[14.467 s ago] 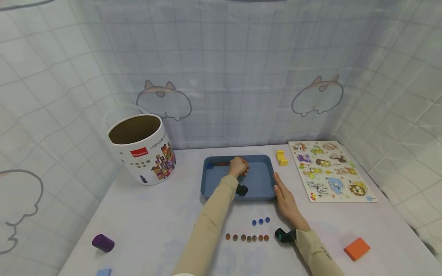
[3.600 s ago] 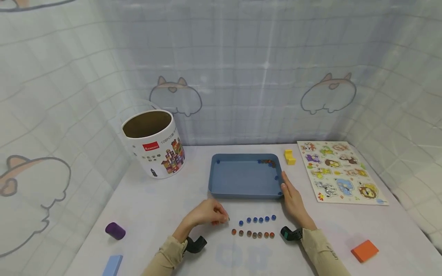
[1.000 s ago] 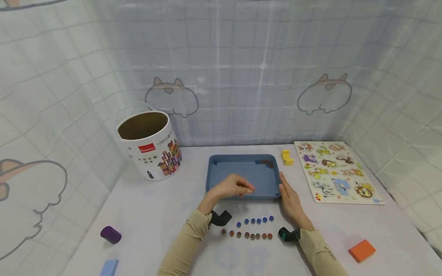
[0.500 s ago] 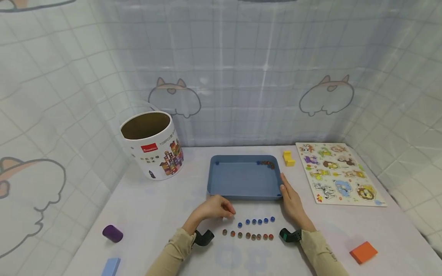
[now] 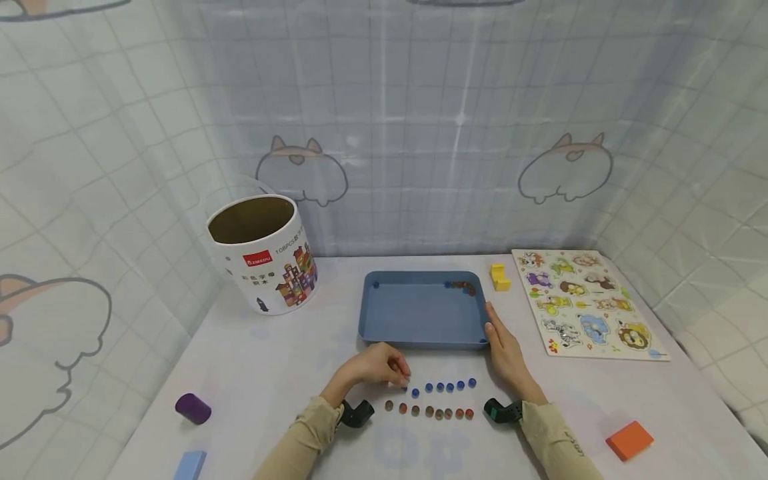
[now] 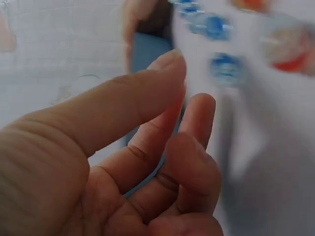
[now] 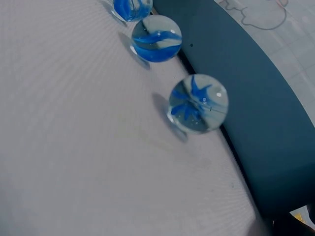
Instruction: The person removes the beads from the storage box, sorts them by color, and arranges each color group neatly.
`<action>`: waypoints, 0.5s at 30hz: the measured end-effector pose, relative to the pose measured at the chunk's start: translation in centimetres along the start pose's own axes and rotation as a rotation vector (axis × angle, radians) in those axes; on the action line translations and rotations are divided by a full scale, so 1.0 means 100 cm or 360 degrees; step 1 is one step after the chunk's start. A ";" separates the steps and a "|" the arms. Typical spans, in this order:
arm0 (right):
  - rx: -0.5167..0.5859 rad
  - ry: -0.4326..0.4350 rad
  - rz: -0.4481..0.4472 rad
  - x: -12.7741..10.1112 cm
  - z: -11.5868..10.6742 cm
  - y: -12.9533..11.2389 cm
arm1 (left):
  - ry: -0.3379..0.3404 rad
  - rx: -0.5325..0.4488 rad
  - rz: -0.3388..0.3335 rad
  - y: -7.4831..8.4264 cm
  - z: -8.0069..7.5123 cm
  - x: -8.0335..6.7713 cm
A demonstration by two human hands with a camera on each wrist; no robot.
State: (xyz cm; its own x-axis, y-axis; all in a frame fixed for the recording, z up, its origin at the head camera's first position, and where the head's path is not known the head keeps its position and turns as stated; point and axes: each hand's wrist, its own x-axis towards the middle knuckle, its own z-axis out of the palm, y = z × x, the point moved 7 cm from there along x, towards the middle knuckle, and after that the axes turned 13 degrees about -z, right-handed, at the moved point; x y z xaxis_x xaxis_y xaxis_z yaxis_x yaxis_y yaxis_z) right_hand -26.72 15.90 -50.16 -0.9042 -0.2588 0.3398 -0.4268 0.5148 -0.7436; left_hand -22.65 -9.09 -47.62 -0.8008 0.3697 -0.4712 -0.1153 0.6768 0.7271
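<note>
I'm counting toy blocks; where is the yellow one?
In the head view the yellow block sits on the table at the far right, between the blue tray and the animal puzzle board.

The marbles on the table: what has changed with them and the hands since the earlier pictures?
The left hand came back from the tray to the left end of the blue row. That row grew from three marbles to six, the brown row from seven to eight, and fewer marbles lie in the tray. The right hand stayed against the tray's right edge. The bucket, puzzle and blocks kept their places.
</note>
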 end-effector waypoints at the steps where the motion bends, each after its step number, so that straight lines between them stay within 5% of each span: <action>1: -0.0006 -0.0005 0.0000 0.000 0.000 0.001 | 0.0000 0.0010 0.0013 0.005 -0.001 0.000; 7: -0.0020 0.0017 -0.0003 0.000 -0.006 0.002 | -0.0008 -0.0045 0.0083 0.050 -0.016 0.019; 11: -0.0015 0.0046 -0.0007 -0.001 -0.006 0.001 | -0.0028 -0.0148 0.0069 0.075 -0.015 0.055; 15: -0.0003 0.0066 -0.0032 -0.001 -0.001 0.000 | -0.0032 -0.0088 -0.0015 0.084 0.002 0.092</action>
State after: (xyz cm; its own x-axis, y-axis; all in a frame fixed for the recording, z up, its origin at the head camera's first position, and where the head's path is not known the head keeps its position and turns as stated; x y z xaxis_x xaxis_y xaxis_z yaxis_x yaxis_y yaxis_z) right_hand -26.58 16.04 -50.13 -0.8955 -0.2349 0.3780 -0.4446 0.5115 -0.7353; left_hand -30.92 0.10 -45.96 -0.7877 0.3765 -0.4876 -0.1555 0.6443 0.7488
